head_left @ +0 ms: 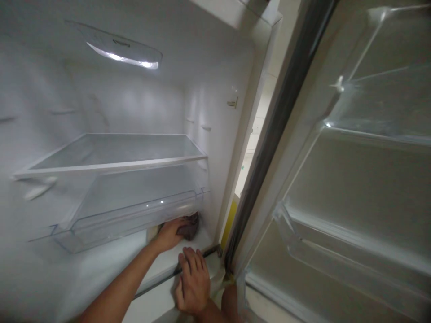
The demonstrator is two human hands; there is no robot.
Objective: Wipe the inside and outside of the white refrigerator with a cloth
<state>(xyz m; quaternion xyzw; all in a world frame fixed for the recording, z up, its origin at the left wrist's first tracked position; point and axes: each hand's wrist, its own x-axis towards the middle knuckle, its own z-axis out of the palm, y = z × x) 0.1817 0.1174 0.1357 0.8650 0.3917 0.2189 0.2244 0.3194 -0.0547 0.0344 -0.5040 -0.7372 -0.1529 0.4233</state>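
My left hand [171, 234] reaches into the lower part of an opened refrigerator, closed on a dark brown cloth [189, 227]. The cloth is bunched against the floor of the compartment near its right wall. Just in front of it, my right hand [193, 280] lies over the refrigerator's front bottom edge [161, 281]. Its fingers are extended with nothing seen in them. Above my left hand runs a clear plastic drawer [134, 220], fitted under a glass shelf.
A white-edged glass shelf [134, 148] spans the middle of the compartment. Overhead, a lamp [124, 54] is lit. To the right stands the refrigerator door [353, 179], swung open, with clear door bins [336, 264] and a dark gasket [279, 116].
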